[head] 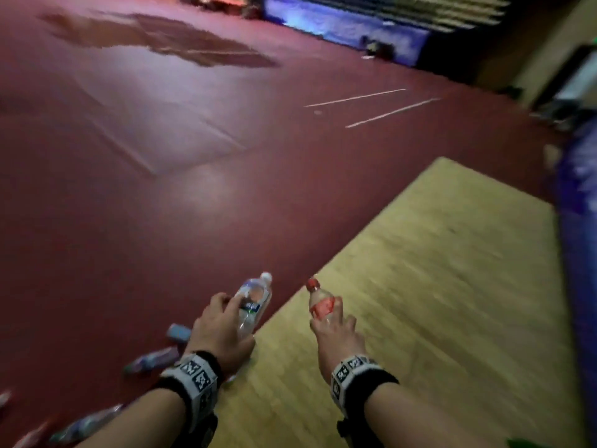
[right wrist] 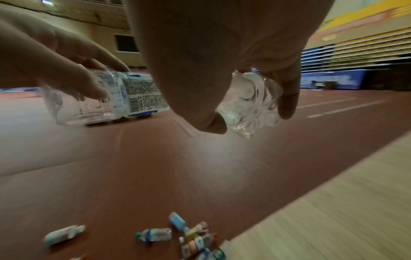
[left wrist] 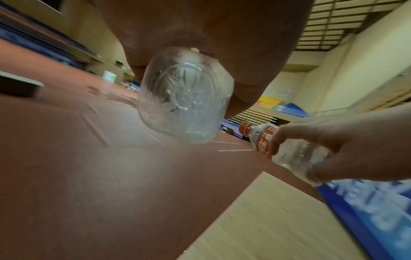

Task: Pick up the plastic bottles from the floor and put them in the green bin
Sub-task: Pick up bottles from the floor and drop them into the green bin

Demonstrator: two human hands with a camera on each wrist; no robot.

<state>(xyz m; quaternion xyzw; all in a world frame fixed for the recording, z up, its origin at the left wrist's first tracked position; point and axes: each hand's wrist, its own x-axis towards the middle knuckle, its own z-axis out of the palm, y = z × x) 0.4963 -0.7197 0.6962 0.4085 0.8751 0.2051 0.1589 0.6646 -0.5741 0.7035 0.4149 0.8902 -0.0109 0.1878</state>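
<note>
The left hand (head: 223,331) has its grip wrapped round a clear water bottle (head: 253,300) with a white cap and blue-and-white label, held up off the floor with the cap pointing away from the person. Just to the right of that grip, the right hand (head: 336,331) holds a smaller clear bottle with a red cap and red label (head: 319,302), fingers and thumb curled round its lower body; the two bottles are near each other but apart.

Below both grips lies a dark red sports floor (head: 145,221), glossy, with pale light patches and white painted lines (head: 355,98) far ahead of the hands. Under and to the right of the right grip the red gives way to a pale wood-grain panel (head: 436,270) of flooring. Behind and below the left grip, several more plastic bottles (right wrist: 153,234) lie scattered on the red floor, close to the edge of the wood panel, blurred. A small green patch (head: 523,443) shows at the bottom right edge of the head view; what it is cannot be told.

Far ahead of the grips run blue padded barriers (head: 339,27) with folded tiered seating (right wrist: 355,52) above them, and cream walls (left wrist: 367,70). A blue banner (left wrist: 378,211) with white lettering lies to the right of the right grip.
</note>
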